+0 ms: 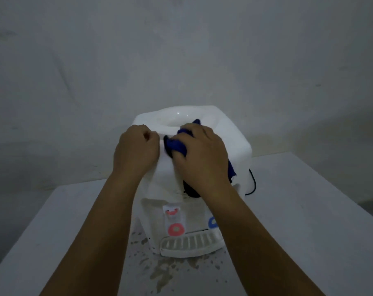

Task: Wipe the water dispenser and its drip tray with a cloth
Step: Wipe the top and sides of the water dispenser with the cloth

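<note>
Forearms: two bare forearms enter from the bottom edge and reach up and forward over the dispenser.
Table (298, 221): pale flat top; a patch of dark splashes and specks (166, 270) lies on it in front of and to the left of the drip tray.
Drip tray (187, 245): white, slotted grille, set at the foot of the dispenser's front and resting on the table.
Taps: a red tap (176, 229) on the left of the front panel; a blue tap (213, 223) to its right, partly hidden behind the right forearm.
Water dispenser (230, 133): white tabletop unit, standing near the middle of the table, bottle well on top open and round.
Left hand (136, 150): fingers curled into a loose fist, resting on the top front left edge of the dispenser; nothing seen in it.
Right hand (200, 154): fingers bent round a bunched cloth, pressing it onto the top front edge of the dispenser, just beside the left hand.
Cloth (176, 144): dark blue, crumpled, sticking out past the fingers toward the well and trailing under the wrist on the right.
Cable (252, 182): black, loops down at the dispenser's right side to the table.
Wall (181, 60): plain, grey-white, dimly lit, behind the table.
</note>
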